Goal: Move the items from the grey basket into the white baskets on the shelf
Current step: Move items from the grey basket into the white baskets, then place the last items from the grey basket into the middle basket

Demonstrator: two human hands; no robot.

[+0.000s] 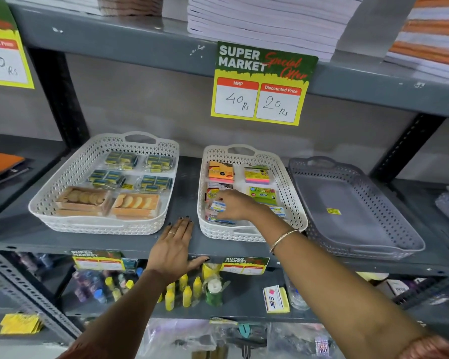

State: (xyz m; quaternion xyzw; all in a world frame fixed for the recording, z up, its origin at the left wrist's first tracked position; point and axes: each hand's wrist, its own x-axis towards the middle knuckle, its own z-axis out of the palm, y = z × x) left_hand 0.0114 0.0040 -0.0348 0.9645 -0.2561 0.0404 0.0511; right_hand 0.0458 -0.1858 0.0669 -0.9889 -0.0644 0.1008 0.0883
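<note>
The grey basket (pixel 353 208) stands at the right of the shelf, and nothing shows inside it but a yellow sticker. A white basket (pixel 290 182) in the middle holds sticky-note pads and small packets. My right hand (pixel 235 206) reaches into its front left part, fingers closed on a small blue-and-white packet (pixel 217 206). Further left, another white basket (pixel 70 172) carries packs of small boxes and two orange cases. My left hand (pixel 175 244) lies flat on the shelf edge between the two white baskets, fingers spread, holding nothing.
A price sign (pixel 262 84) hangs from the upper shelf above the middle basket. Stacks of notebooks (pixel 270 19) sit on that upper shelf. Below, the lower shelf holds yellow bottles (pixel 184 294) and other small stationery. A dark upright post (pixel 62 99) stands behind the left basket.
</note>
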